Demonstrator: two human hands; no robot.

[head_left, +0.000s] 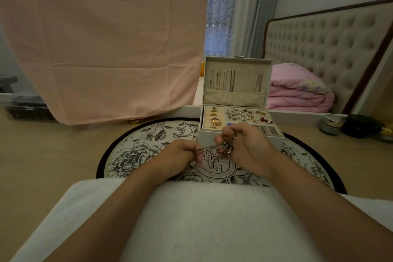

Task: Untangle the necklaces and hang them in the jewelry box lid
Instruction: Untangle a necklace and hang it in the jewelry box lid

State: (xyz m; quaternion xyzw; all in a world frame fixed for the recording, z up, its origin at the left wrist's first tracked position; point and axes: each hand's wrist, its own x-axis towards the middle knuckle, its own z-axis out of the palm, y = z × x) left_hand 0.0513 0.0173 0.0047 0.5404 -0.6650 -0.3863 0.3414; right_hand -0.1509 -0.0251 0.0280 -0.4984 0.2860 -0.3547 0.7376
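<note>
A cream jewelry box (241, 134) stands open on a round floral mat. Its upright lid (236, 61) has a row of hooks with several thin necklaces (231, 82) hanging into a fabric pocket. The tray below holds rings at the left and earrings at the right. Just in front of the box, my left hand (180, 155) pinches a silver chain (210, 147) that runs taut to my right hand (246, 149). My right hand grips a tangled bunch of necklaces (228, 144) with a round pendant.
The round floral mat (148, 151) lies on a beige tabletop. A pink cloth (102, 38) hangs at the back left. Small jars (331, 125) and a dark case (359, 126) sit at the right. A white towel (202, 219) covers my lap.
</note>
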